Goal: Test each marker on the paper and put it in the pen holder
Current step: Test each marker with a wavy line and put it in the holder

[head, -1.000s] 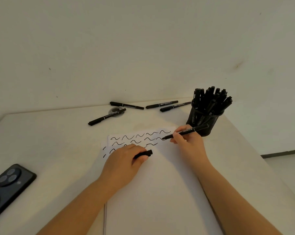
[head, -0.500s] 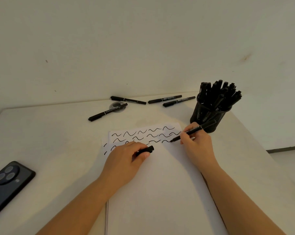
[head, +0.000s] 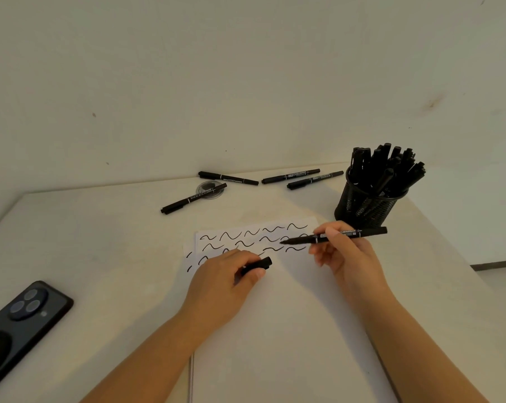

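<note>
Since a moment ago the marker [head: 336, 236] has been lifted off the paper [head: 275, 315], pinched in the right hand [head: 347, 254]. Its cap [head: 257, 264] is gripped by the left hand [head: 225, 283]. Many markers are already in the pen holder [head: 365, 205]; four untested markers [head: 228, 178] are left on the bench [head: 100, 242].

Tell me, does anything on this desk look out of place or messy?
Mostly no. The one oddity is a small round clear disc near the back of the table, with one loose marker lying across it. The wall also has a brownish smudge. No ink spills show on the paper.
</note>
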